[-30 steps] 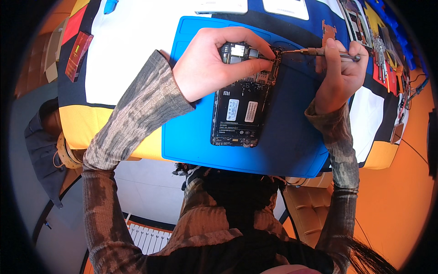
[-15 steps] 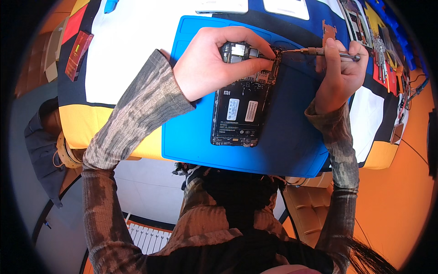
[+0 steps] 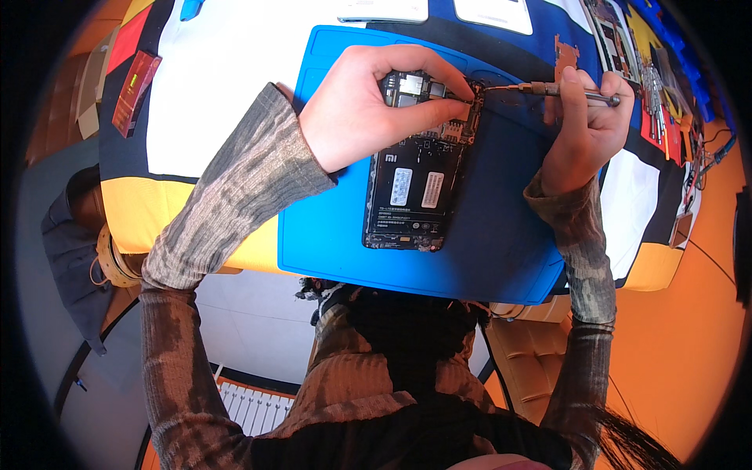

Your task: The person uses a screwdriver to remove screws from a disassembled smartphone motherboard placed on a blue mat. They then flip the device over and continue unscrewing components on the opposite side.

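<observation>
An opened smartphone with its black battery and bare circuit board showing lies on a blue work mat. My left hand arches over the phone's upper part. Its thumb and forefinger are closed near the board's right edge; what they pinch is too small to make out. My right hand is closed around a slim metal screwdriver, held nearly level from the right. The thin tip points left and reaches the phone's upper right corner; whether it touches cannot be told.
Two pale phones or covers lie beyond the mat. A copper-coloured flat piece is at the far right, near another opened phone and several thin tools. A red box lies at the left.
Almost nothing differs. The right hand and screwdriver have shifted very slightly to the right; the left hand keeps its place over the phone.
</observation>
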Available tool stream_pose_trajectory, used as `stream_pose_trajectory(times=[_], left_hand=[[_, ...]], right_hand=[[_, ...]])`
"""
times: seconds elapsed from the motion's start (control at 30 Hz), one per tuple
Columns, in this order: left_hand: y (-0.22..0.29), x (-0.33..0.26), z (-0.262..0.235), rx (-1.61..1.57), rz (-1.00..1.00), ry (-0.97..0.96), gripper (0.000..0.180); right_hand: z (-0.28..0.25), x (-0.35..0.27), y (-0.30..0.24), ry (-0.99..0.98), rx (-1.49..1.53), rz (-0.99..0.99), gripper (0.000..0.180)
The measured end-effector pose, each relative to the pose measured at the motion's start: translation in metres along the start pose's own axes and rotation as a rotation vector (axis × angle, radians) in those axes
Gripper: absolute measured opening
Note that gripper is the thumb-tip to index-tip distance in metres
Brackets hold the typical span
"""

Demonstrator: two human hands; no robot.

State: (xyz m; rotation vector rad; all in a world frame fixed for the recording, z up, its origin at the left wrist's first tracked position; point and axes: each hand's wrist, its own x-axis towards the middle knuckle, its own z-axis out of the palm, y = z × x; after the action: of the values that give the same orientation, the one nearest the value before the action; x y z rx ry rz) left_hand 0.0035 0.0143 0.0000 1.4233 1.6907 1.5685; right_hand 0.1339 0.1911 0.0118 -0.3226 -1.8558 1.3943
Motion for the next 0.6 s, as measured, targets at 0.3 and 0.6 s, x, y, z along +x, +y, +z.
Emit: stream_pose_trajectory(times=[0.3, 0.6], left_hand=[[0.0001, -0.0001, 0.0, -0.008, -0.007, 0.0, 0.014], [-0.0006, 0.0003, 0.0, -0.015, 0.001, 0.0, 0.014]], right_hand=[[-0.0025, 0.0018, 0.0005, -0.059, 0.06, 0.039, 0.03], [-0.0039, 0.0016, 0.0018, -0.053, 0.014, 0.031, 0.031]])
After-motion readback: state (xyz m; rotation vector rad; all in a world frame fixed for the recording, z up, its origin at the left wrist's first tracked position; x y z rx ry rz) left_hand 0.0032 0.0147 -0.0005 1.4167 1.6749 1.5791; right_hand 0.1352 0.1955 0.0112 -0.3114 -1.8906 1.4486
